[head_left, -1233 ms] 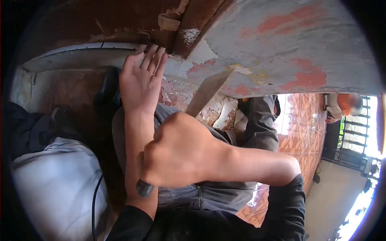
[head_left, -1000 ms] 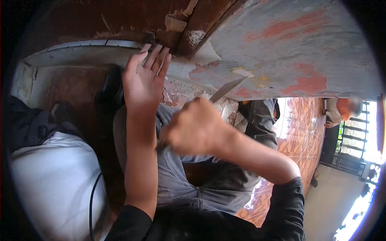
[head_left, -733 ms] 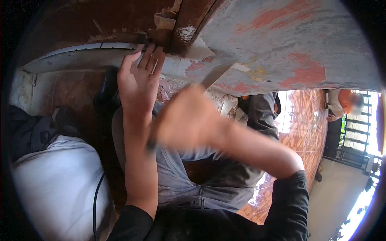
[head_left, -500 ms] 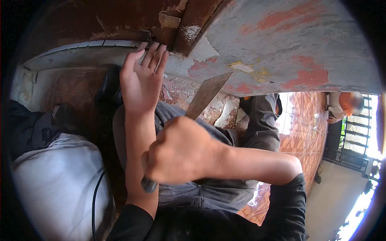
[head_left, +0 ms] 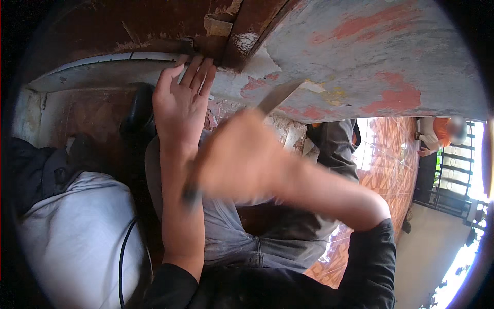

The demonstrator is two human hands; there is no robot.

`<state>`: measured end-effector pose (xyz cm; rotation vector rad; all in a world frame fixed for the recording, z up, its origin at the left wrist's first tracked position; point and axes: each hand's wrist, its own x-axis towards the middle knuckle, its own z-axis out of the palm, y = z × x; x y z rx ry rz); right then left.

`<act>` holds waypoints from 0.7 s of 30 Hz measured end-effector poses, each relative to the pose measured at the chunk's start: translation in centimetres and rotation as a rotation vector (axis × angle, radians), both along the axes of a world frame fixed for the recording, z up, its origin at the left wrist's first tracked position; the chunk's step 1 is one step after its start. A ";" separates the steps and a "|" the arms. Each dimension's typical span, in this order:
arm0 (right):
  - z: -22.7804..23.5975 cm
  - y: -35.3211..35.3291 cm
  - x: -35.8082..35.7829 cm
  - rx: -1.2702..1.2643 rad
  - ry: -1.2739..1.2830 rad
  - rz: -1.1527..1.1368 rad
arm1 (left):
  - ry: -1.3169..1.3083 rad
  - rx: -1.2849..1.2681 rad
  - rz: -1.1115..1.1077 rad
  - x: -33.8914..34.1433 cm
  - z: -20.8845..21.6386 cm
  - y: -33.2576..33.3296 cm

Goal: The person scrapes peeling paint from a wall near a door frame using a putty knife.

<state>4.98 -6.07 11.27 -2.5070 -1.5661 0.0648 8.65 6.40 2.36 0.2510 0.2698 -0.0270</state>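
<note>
Two hands are working at the painted surface overhead. The left hand (head_left: pixel 180 105) is lying flat and open, fingers spread a little, with the fingertips pressing against the pale edge where the grey panel (head_left: pixel 370 56) is meeting the rusty brown frame (head_left: pixel 154 26). The right hand (head_left: pixel 242 159) is blurring with motion, fist wrapping a dark-handled scraper (head_left: pixel 275 98) whose flat blade is pointing up and touching the panel just right of the left hand's fingers. Around the blade tip the grey coat is already flaking away, showing whitish and red patches; larger red patches are showing further right. Much of the panel is still carrying its grey paint, so I'd judge the scraping is partly done, with plenty left. The person is sitting below in grey trousers (head_left: pixel 242 242), a white sack (head_left: pixel 77 242) beside their left leg with a black cable (head_left: pixel 123 262) trailing over it. Far off to the right, another person in orange (head_left: pixel 437 131) is standing near a railing.
</note>
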 end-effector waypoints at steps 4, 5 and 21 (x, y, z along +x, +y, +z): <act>-1.6 -1.6 -0.4 -0.065 0.026 -0.139 | 0.004 0.036 0.014 0.4 -0.1 0.1; -1.2 -1.6 -1.6 -0.068 0.032 -0.133 | -0.005 0.016 -0.005 0.4 -0.3 -0.1; 0.7 0.6 -3.9 0.230 0.025 0.074 | -0.005 0.005 0.012 0.0 0.1 0.4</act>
